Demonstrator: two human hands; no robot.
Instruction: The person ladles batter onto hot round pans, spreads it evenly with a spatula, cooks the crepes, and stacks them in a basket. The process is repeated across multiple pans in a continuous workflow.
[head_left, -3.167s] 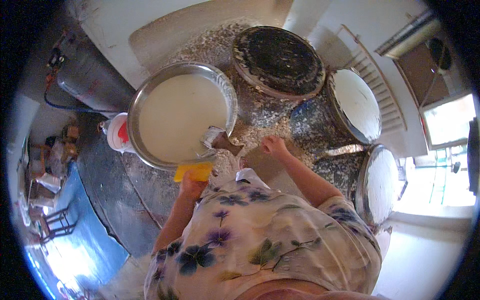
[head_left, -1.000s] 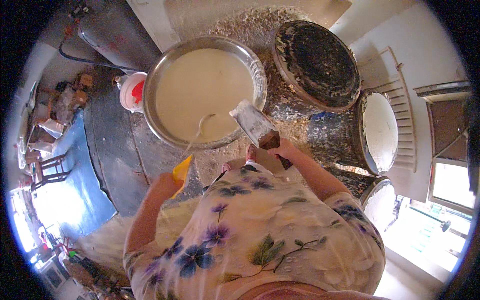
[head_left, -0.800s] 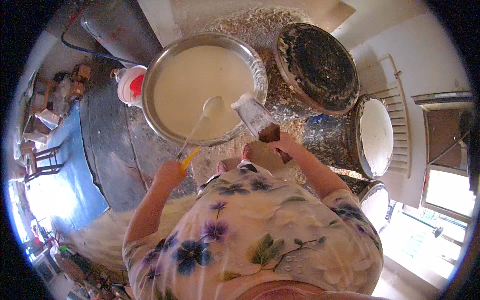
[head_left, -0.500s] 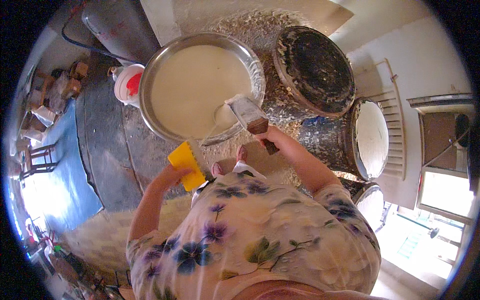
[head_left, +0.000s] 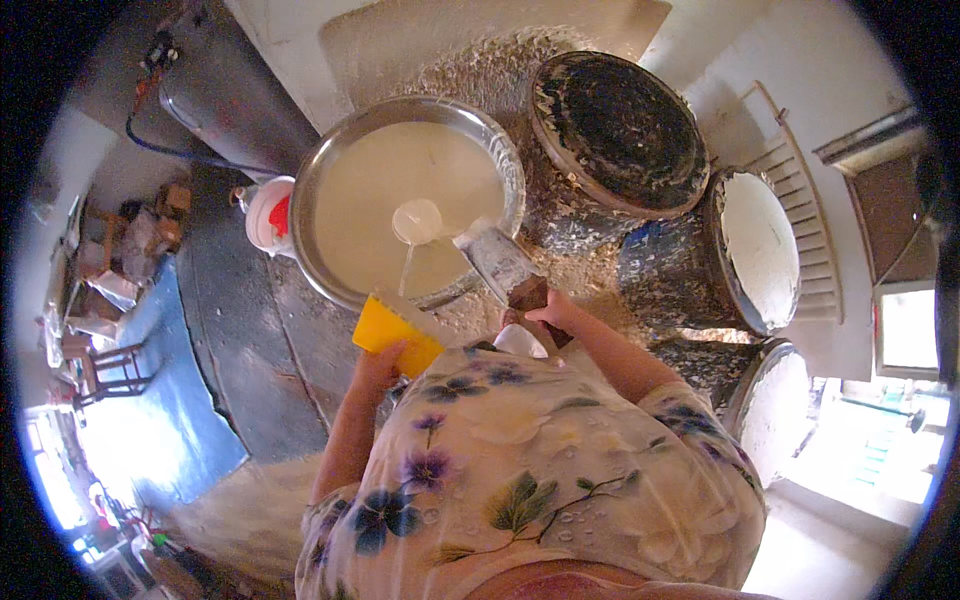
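A wide metal basin [head_left: 312, 182] full of pale creamy liquid [head_left: 400, 175] stands in front of me. My left hand [head_left: 378, 368] holds a yellow plastic container [head_left: 395, 332] tilted at the basin's near rim. From it a thin pale strand runs to a round spot [head_left: 417, 220] on the liquid. My right hand [head_left: 548, 315] grips the brown handle of a flat, crusted scraper [head_left: 497, 262], whose blade rests over the basin's near right rim. My flowered shirt hides everything below the hands.
A splattered drum with a dark lid [head_left: 620, 130] stands right of the basin. Two drums with white contents [head_left: 760, 245] [head_left: 780, 400] stand further right. A white and red bucket [head_left: 268, 215], a grey cylinder [head_left: 230, 90] and a blue mat [head_left: 160, 400] lie to the left.
My left hand has drawn back from over the liquid to the near rim, and the yellow container now shows broadside. My right hand with the scraper stays at the rim.
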